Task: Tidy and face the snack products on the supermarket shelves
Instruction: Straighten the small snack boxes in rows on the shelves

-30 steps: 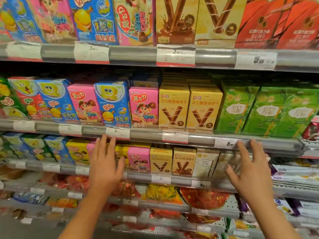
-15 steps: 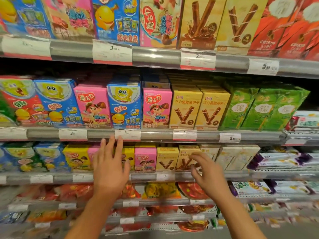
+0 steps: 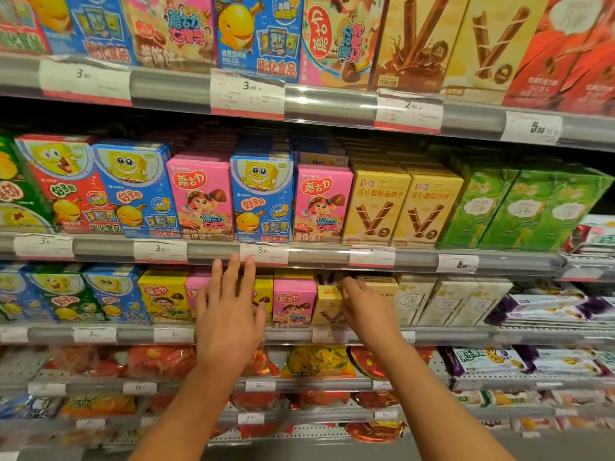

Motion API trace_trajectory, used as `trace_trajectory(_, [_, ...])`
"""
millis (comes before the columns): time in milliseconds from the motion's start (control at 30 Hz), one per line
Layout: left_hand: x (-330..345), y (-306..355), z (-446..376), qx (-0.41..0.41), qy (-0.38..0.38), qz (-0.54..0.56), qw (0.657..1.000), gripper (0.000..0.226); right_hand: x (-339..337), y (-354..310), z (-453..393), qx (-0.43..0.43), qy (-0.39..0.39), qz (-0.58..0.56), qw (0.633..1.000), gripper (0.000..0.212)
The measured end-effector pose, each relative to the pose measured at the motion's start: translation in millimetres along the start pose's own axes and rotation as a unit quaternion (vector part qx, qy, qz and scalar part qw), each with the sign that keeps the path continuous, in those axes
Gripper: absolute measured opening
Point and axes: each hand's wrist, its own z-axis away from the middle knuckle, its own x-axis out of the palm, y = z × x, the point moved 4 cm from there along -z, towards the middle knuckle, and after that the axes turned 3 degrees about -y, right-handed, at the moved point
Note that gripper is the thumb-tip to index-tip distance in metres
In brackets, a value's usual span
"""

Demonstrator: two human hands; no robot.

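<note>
The left hand (image 3: 229,314) is held flat with fingers spread and straight in front of the small pink and yellow cartoon snack boxes (image 3: 293,302), nothing gripped. Just right of it, the right hand (image 3: 364,311) is curled onto a small yellow cardboard wafer-roll box (image 3: 327,302), apparently pinched, though blur obscures the fingertips. The row above both hands already stands faced; this row seems partly done.
</note>
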Motion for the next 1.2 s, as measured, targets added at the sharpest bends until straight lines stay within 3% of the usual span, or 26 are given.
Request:
trace_trajectory(233, [-4.9, 0.8, 2.6, -0.002, 0.007, 0.008, 1.000, 0.081, -20.3, 4.9, 12.5, -0.072, 0.012, 0.010, 0.997, 0.042])
trace_trajectory(400, [-16.1, 8.9, 3.9, -0.012, -0.012, 0.045, 0.999, 0.076, -66.5, 27.9, 36.6, -0.067, 0.074, -0.136, 0.986, 0.039])
trace_trajectory(533, [-39.6, 26.5, 4.1, -0.021, -0.018, 0.142, 0.989, 0.061, -107.2, 46.5, 49.8, -0.024, 0.091, -0.262, 0.960, 0.027])
trace_trajectory(733, [-104.8, 90.2, -8.1, 0.045, -0.034, 0.427, 0.903, 0.034, -160.2, 52.7, 46.8, -0.037, 0.111, -0.452, 0.884, 0.021])
trace_trajectory(867, [-143.1, 140.0, -26.1, 0.116, -0.078, 0.497, 0.856, 0.040, -197.3, 52.6, 39.8, -0.084, 0.107, -0.530, 0.837, 0.029])
trace_trajectory(1033, [-172.1, 172.1, -45.3, 0.128, -0.035, 0.494, 0.859, 0.040, -246.9, 56.7, 23.6, -0.149, 0.123, -0.539, 0.820, 0.029])
trace_trajectory(1133, [-188.6, 175.2, -55.2, 0.119, -0.004, 0.501, 0.857, 0.037, -276.4, 58.4, 17.4, -0.164, 0.156, -0.483, 0.846, 0.022])
trace_trajectory(1200, [-202.4, 175.1, -58.9, 0.113, 0.018, 0.495, 0.862, 0.037, -305.0, 62.4, 13.0, -0.176, 0.239, -0.384, 0.875, 0.015])
